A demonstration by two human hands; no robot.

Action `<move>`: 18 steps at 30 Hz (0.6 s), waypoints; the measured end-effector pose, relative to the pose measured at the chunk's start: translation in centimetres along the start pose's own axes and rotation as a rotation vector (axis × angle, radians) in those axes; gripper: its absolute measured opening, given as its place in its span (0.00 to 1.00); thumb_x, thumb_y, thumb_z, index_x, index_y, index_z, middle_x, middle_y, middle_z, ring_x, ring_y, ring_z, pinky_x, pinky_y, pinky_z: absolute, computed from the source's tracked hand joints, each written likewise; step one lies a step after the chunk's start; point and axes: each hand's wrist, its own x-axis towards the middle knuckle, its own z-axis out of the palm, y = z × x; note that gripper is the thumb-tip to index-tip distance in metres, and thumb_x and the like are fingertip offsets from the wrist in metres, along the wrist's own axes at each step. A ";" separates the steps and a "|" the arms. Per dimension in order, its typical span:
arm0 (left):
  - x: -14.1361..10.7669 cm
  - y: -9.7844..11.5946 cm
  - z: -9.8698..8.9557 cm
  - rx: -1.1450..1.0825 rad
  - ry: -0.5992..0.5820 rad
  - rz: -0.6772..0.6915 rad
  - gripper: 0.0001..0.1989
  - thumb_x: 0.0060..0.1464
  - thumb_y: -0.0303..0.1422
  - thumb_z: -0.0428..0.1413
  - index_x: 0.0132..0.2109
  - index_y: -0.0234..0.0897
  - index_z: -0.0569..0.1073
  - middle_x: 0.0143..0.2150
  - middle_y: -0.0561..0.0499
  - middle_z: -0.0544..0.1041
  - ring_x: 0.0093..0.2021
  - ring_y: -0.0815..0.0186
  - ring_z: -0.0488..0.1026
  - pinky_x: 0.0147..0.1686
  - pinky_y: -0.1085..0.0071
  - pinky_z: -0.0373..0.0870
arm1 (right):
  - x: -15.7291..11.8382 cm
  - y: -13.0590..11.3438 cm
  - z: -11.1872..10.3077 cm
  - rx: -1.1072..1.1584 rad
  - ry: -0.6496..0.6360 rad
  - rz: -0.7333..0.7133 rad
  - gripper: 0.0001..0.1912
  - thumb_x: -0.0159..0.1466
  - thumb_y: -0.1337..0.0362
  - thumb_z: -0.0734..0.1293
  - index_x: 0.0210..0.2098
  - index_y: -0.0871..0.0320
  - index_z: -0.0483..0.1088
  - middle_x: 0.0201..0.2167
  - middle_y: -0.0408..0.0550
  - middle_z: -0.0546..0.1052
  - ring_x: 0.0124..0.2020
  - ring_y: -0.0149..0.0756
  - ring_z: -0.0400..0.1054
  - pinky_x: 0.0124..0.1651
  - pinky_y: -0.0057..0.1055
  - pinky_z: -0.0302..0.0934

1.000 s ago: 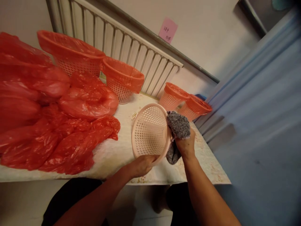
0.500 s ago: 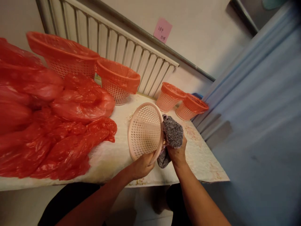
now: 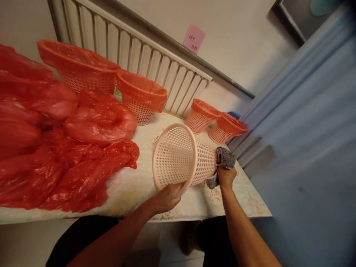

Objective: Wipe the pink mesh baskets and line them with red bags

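Radiator (image 3: pixel 136 55) behind a cloth-covered table (image 3: pixel 132 194), red plastic bags (image 3: pixel 69 159) heaped at left. Pale pink basket (image 3: pixel 204 159) held tilted over the table's middle, mouth leftward; left hand (image 3: pixel 167 197) grips its rim, right hand (image 3: pixel 227 178) clutches a grey cloth (image 3: pixel 226 158) against its base end.

One head-worn view, looking forward and down, tilted, close above the hands (image 3: pixel 168 197), facing the radiator (image 3: pixel 112 41)

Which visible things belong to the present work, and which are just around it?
In use:
unlined basket, rim in the left hand
grey cloth, in the right hand, against the basket

Around it, untouched:
red plastic bags
lined baskets
pink note
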 end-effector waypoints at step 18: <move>-0.5 -2.3 -0.7 0.183 -0.110 -0.050 0.32 0.49 0.19 0.45 0.61 0.40 0.64 0.58 0.48 0.72 0.55 0.61 0.70 0.56 0.65 0.64 | -2.9 -13.7 -4.1 0.457 -0.172 -0.341 0.10 0.57 0.58 0.66 0.32 0.59 0.72 0.32 0.47 0.76 0.35 0.37 0.68 0.40 0.35 0.62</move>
